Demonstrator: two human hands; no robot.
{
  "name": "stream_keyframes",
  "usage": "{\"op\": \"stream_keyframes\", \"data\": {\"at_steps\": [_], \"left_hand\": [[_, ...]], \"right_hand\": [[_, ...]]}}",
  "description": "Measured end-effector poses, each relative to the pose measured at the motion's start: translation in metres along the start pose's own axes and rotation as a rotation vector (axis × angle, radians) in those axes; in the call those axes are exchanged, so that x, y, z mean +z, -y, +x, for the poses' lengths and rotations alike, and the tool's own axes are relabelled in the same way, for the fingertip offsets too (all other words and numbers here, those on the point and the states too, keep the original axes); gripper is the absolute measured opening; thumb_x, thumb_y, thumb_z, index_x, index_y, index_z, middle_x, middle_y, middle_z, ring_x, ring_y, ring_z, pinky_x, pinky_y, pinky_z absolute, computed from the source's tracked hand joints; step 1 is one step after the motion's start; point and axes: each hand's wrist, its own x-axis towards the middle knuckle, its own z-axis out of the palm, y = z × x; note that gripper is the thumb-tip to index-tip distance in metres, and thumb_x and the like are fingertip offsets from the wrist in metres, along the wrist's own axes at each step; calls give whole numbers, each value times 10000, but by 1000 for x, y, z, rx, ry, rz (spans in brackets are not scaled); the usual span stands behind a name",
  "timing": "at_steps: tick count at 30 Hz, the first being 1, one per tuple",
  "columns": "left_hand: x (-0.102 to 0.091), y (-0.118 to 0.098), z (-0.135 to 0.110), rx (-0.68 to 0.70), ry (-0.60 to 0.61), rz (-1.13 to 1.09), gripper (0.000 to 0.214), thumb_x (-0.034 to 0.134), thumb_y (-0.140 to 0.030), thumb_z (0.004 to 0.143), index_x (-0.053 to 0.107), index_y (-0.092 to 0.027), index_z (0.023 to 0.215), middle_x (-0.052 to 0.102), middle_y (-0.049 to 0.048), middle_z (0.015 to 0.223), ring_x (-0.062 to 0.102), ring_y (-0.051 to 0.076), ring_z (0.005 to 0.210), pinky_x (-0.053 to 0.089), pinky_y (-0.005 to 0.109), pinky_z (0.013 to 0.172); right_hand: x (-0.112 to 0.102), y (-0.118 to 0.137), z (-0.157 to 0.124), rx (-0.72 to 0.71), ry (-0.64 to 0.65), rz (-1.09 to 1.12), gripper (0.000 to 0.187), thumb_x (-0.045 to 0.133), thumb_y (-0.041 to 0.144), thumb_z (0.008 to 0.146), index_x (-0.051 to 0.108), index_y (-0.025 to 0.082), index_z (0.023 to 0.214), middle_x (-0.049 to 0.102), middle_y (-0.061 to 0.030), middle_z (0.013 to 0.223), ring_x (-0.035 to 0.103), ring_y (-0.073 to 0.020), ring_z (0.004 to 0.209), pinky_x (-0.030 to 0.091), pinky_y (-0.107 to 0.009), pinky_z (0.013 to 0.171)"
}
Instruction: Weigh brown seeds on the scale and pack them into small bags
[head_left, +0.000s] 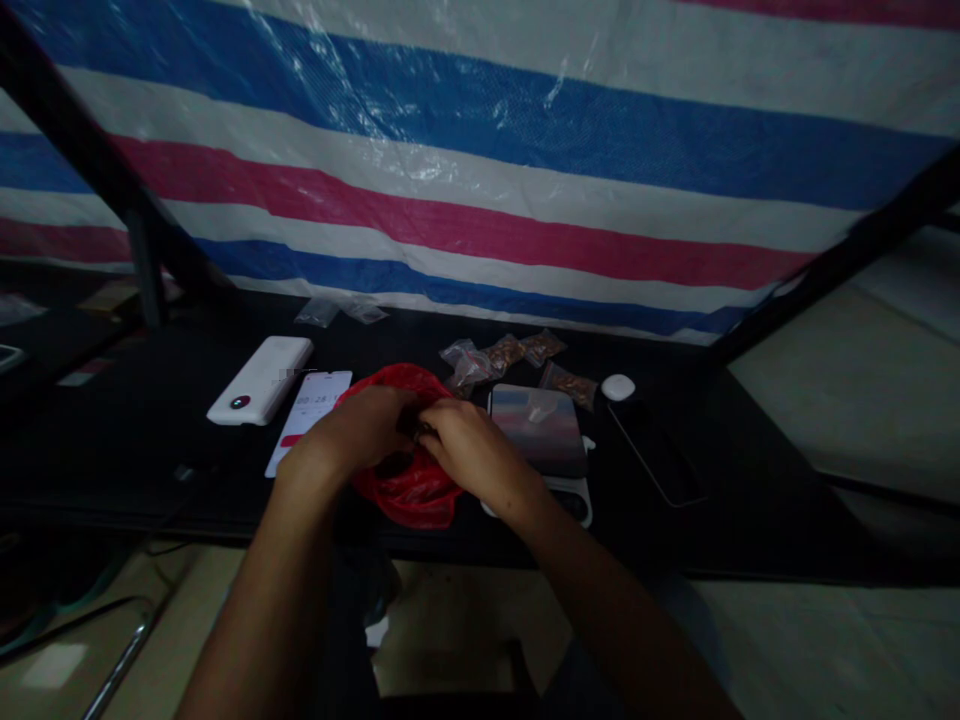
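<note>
Now both hands (pixel 420 440) grip the red bag (pixel 409 480), mouth upward.

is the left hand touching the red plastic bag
Touching: the head view shows the left hand resting on the red plastic bag, its fingers at the bag's opening.

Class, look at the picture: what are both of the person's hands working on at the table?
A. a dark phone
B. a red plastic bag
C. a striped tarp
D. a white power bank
B: the left hand and right hand meet at the mouth of the red plastic bag, while the white power bank lies untouched to the left.
</note>
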Motion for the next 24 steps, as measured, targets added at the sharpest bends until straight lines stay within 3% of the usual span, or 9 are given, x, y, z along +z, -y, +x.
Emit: {"op": "stream_keyframes", "data": {"at_steps": [4,14,24], "left_hand": [[-6,-1,-2,-7,87,43,290,595,-124,770,778,-202,982,802,85,1002,729,232,905,504,287,783],[-6,12,0,62,25,46,279,567,-167,839,786,-261,983,802,34,993,734,211,871,492,269,761],[-8,3,0,104,-39,25,307,555,-173,865,778,-268,1054,790,11,1076,728,203,957,515,254,845]], "right_hand": [[-6,-2,-1,11,0,19,168,602,99,941,753,158,898,751,-83,942,689,-182,890,474,-292,813],[-14,-9,0,8,-31,100,173,628,80,927,776,169,911,768,-65,906,686,-152,841,435,-254,750],[-33,-13,-5,4,-96,203,175,645,90,914,792,165,973,786,-65,931,693,-150,801,461,-255,732]]}}
